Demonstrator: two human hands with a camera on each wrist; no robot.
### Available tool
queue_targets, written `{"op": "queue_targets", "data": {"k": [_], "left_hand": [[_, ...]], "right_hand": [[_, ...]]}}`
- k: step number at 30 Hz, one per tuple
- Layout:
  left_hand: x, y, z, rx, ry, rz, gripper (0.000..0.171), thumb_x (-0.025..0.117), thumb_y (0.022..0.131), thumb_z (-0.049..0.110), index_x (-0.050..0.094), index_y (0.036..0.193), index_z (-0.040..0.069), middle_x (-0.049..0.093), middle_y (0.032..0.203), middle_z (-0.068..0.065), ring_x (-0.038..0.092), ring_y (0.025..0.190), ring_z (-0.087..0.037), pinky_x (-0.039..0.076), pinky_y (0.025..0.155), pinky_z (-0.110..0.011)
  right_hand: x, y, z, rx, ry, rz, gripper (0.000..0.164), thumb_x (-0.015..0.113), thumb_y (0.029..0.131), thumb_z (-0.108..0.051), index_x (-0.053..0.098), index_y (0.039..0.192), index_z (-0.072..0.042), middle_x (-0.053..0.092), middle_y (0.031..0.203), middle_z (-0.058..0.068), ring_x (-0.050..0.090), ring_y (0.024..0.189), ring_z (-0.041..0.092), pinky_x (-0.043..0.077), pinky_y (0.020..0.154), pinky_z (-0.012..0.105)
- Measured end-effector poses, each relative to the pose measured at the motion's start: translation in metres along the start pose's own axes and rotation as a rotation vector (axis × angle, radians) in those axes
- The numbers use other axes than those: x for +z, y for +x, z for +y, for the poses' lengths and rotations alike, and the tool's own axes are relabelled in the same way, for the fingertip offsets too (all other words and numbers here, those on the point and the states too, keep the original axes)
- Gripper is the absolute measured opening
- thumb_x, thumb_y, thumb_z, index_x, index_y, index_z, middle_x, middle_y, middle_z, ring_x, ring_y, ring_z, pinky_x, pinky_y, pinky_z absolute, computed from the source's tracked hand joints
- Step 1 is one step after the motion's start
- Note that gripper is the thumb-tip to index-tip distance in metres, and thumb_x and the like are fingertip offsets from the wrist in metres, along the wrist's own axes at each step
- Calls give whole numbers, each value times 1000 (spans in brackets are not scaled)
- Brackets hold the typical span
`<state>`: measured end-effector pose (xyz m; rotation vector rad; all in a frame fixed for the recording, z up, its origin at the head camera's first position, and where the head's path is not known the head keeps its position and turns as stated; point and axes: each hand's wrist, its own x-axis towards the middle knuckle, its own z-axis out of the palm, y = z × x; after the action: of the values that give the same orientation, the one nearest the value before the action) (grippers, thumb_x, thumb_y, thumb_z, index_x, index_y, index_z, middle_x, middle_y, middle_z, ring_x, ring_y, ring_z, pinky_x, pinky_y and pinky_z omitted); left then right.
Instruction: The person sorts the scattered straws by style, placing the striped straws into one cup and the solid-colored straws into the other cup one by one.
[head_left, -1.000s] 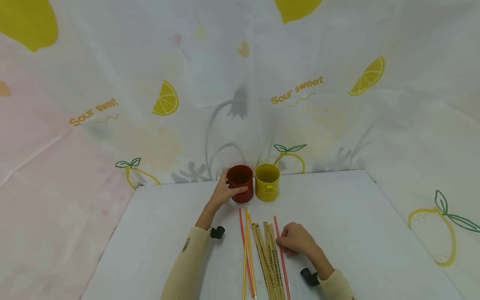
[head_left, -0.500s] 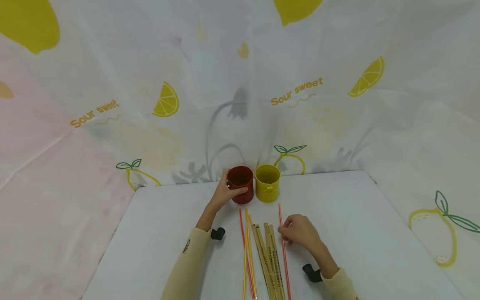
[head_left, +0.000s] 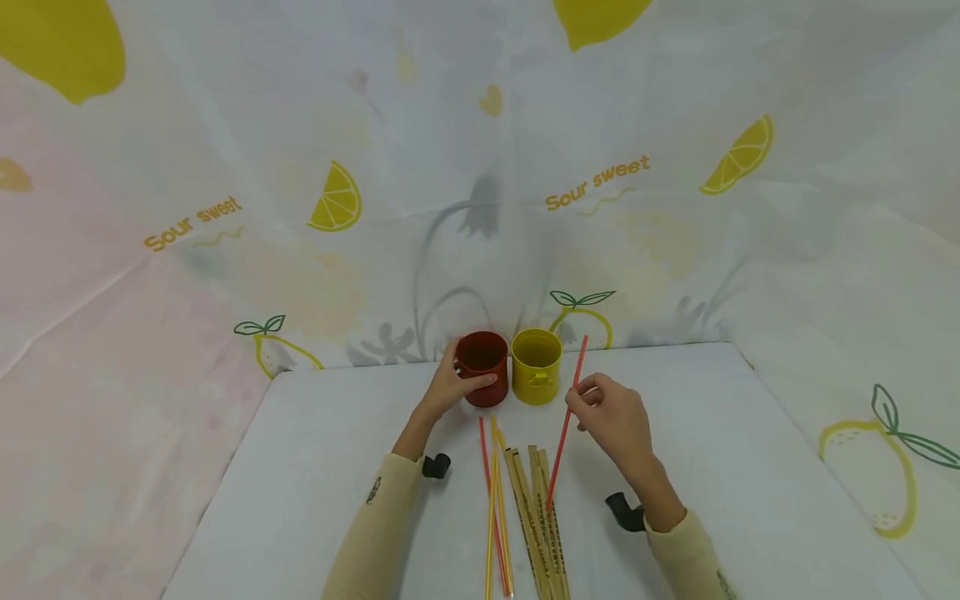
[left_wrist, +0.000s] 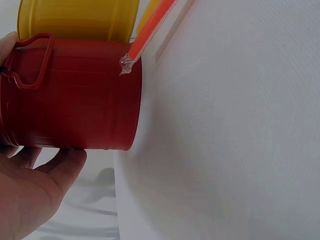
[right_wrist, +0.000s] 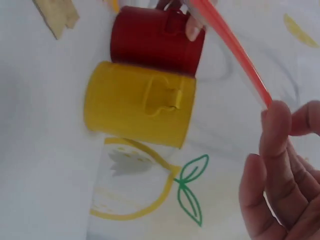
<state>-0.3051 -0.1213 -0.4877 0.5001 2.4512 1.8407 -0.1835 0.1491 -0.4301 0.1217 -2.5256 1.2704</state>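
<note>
My left hand [head_left: 444,390] grips a red metal mug [left_wrist: 75,110], thumb across its front and fingers round the far side. The mug stands upright at the back of the white table, its wire handle showing in the left wrist view. Beside it on the right is a yellow mug [head_left: 534,392] of the same shape. My right hand [head_left: 618,421] pinches a red straw [right_wrist: 240,55] in a clear wrapper between thumb and fingertips. The straw slants upward just right of the yellow mug, its lower end overlapping the tan sticks in the head view.
On the table in front of the mugs lie yellow straws [head_left: 491,508] with another red straw [head_left: 482,442]. Next to them are several flat tan sticks [head_left: 536,500] with dark printing. A lemon-print cloth [head_left: 420,275] hangs right behind the table's back edge.
My right hand has lifted the red straw from beside the tan sticks and carried it forward, tilting its upper end toward the back. The left hand stays on the red mug.
</note>
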Motion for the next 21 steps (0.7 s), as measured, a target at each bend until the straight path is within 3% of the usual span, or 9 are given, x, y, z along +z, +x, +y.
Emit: {"op": "queue_targets", "data": {"k": [5,10,21], "left_hand": [[2,6,-18,23,-11,27,81,84,81,20,35,146,17,47,139,-7,45,123,-29,44,97,-51],[2,6,-19,28,-17,33,80,83,80,20,36,145,17,49,138,-7,46,123,-29,44,96,-51],[2,6,-18,4,-2,42,83,84,79,21,35,146,17,48,139,-7,46,124,-30,44,97,-52]], "right_hand": [[-1,13,-8,-189,-5,203,10,69,91,-16,67,90,-7,72,73,2,60,48,5,40,41,23],[1,25,-14,-342,26,331,12,70,92,-14,68,96,-3,74,79,5,61,49,7,41,43,18],[5,50,-26,-483,143,484,12,69,92,-7,66,101,1,74,87,11,63,48,15,44,47,15]]}}
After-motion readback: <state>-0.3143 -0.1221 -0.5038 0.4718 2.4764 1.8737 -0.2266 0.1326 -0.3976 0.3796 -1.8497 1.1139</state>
